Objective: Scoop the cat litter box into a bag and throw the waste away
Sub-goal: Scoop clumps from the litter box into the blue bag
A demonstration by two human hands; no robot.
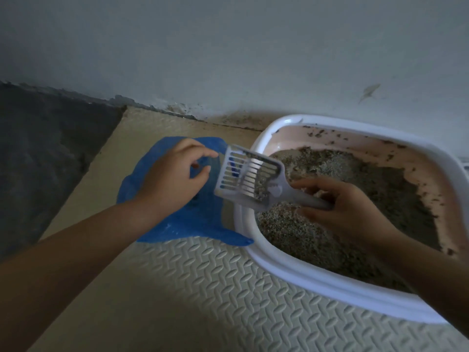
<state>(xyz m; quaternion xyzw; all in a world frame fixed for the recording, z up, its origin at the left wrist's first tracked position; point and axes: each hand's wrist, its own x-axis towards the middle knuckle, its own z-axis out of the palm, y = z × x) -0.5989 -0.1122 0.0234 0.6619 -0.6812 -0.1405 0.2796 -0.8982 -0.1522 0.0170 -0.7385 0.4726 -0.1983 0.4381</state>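
Foam mat [203, 288] by wall; scoop [250, 177] in right hand [345, 207], bag [187, 219] edge pinched by left hand [172, 179].

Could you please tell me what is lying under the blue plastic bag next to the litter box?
The blue plastic bag lies on a cream textured foam mat, which shows around it. The left hand covers part of the bag, and its contents cannot be seen.

- A pale grey wall [228, 47], scuffed and stained along its base.
- Cream foam floor mat [203, 288] with embossed tread pattern.
- Dark rough floor [45, 153] at left.
- Dim light.
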